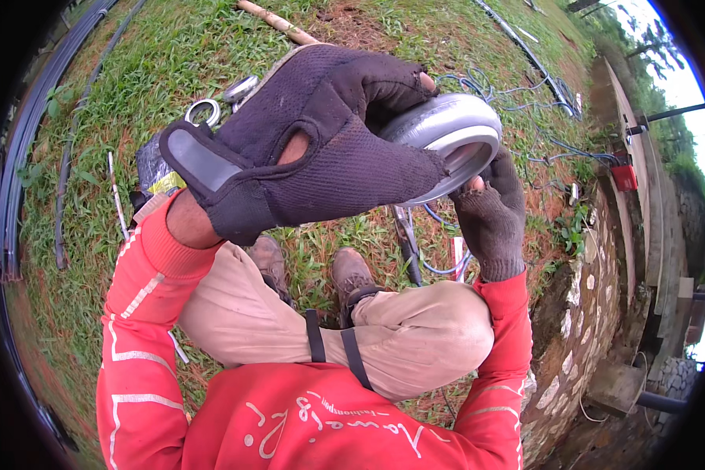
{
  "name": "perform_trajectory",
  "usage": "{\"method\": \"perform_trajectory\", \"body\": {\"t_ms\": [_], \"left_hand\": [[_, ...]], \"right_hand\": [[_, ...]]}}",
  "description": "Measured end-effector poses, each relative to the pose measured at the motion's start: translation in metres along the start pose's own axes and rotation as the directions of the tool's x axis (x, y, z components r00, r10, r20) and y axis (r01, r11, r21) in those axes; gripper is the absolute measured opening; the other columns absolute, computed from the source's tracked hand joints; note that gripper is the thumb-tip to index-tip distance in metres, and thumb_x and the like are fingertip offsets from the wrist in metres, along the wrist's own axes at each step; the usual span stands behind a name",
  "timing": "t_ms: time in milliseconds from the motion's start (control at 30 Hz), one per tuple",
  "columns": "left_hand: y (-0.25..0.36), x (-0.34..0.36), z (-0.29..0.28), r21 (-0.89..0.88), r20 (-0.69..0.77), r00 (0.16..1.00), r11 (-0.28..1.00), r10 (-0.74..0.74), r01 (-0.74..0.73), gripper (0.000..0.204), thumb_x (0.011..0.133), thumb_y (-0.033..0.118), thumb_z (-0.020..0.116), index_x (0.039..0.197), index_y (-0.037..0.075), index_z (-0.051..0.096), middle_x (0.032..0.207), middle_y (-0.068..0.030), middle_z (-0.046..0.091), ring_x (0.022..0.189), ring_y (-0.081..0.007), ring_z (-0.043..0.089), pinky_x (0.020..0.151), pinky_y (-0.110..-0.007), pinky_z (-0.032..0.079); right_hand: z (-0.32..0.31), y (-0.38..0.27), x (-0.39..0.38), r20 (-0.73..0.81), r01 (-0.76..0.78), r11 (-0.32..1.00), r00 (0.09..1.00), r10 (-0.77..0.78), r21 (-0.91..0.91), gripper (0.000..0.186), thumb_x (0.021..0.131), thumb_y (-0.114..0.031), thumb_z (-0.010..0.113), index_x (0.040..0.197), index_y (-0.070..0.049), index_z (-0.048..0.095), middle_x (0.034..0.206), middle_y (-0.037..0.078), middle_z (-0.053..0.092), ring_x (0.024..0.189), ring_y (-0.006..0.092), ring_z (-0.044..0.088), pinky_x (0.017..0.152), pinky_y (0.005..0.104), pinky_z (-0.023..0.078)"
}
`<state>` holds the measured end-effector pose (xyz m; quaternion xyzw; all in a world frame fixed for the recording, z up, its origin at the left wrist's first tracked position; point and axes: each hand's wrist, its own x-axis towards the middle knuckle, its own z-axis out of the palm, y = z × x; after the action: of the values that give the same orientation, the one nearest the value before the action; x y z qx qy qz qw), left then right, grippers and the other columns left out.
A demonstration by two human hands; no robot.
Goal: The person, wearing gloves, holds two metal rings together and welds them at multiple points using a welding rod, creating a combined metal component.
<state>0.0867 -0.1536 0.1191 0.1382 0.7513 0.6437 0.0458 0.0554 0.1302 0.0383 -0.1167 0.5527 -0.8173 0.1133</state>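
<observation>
A silver metal ring (446, 129), rounded on the outside with a stepped rim around a hollow middle, is held up in front of me, tilted on its side. My left hand (321, 133), in a dark fingerless glove with a wrist strap, grips it from the left, thumb and fingers around its edge. On the right, my right hand (493, 211), in a grey-brown knit glove, holds its lower right edge. Some fingers of both hands are hidden behind the ring. Two similar metal rings, one pale (203, 113) and one silver (240, 88), lie on the grass beyond my left wrist.
Long dark pipes (43, 102) run along the left side. Blue cable (552, 149) lies loosely over the grass (407, 39). A dark-handled tool (409, 243) lies beyond my knees. At right stand a stone wall edge (576, 313) and a red box (623, 178).
</observation>
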Motion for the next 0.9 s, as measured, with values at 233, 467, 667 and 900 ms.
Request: {"method": "perform_trajectory", "body": {"t_ms": [233, 467, 667, 900], "left_hand": [[0.01, -0.002, 0.002, 0.065, -0.053, 0.999, 0.998, 0.001, 0.003, 0.066, 0.085, 0.014, 0.095, 0.142, -0.005, 0.068, 0.13, -0.0151, 0.077, 0.117, -0.019, 0.074, 0.105, -0.037, 0.061], [-0.008, 0.006, 0.005, -0.003, -0.088, 0.996, 1.0, -0.021, 0.021, 0.064, 0.086, 0.013, 0.094, 0.141, -0.007, 0.068, 0.129, -0.0154, 0.078, 0.114, -0.0189, 0.075, 0.105, -0.037, 0.062], [-0.018, 0.009, -0.001, -0.111, -0.016, 1.0, 0.994, -0.006, 0.004, 0.063, 0.085, 0.009, 0.092, 0.142, -0.006, 0.068, 0.127, -0.0126, 0.079, 0.112, -0.0177, 0.075, 0.104, -0.037, 0.061], [-0.018, 0.013, 0.003, -0.118, 0.03, 1.0, 0.993, 0.006, -0.002, 0.061, 0.086, 0.01, 0.091, 0.141, -0.004, 0.07, 0.124, -0.0104, 0.08, 0.11, -0.0162, 0.075, 0.103, -0.035, 0.061]], "right_hand": [[0.013, -0.007, 0.002, -0.152, -0.078, 0.988, 0.987, 0.057, -0.136, 0.069, 0.097, -0.001, 0.078, 0.154, 0.012, 0.042, 0.137, 0.027, 0.07, 0.121, 0.033, 0.075, 0.1, 0.0456, 0.067], [0.008, -0.008, 0.002, -0.215, -0.122, 0.967, 0.974, 0.073, -0.224, 0.069, 0.097, -0.001, 0.079, 0.155, 0.012, 0.044, 0.133, 0.027, 0.072, 0.118, 0.0326, 0.076, 0.098, 0.045, 0.068], [0.003, -0.004, 0.003, -0.097, 0.018, 0.996, 0.995, -0.027, -0.091, 0.071, 0.099, -0.004, 0.08, 0.158, 0.009, 0.043, 0.133, 0.021, 0.073, 0.115, 0.0258, 0.076, 0.095, 0.036, 0.065], [-0.001, -0.014, -0.003, -0.033, 0.0, 0.969, 0.999, -0.009, -0.249, 0.069, 0.101, -0.008, 0.079, 0.157, 0.001, 0.04, 0.135, 0.02, 0.071, 0.116, 0.0241, 0.074, 0.097, 0.0377, 0.064]]}}
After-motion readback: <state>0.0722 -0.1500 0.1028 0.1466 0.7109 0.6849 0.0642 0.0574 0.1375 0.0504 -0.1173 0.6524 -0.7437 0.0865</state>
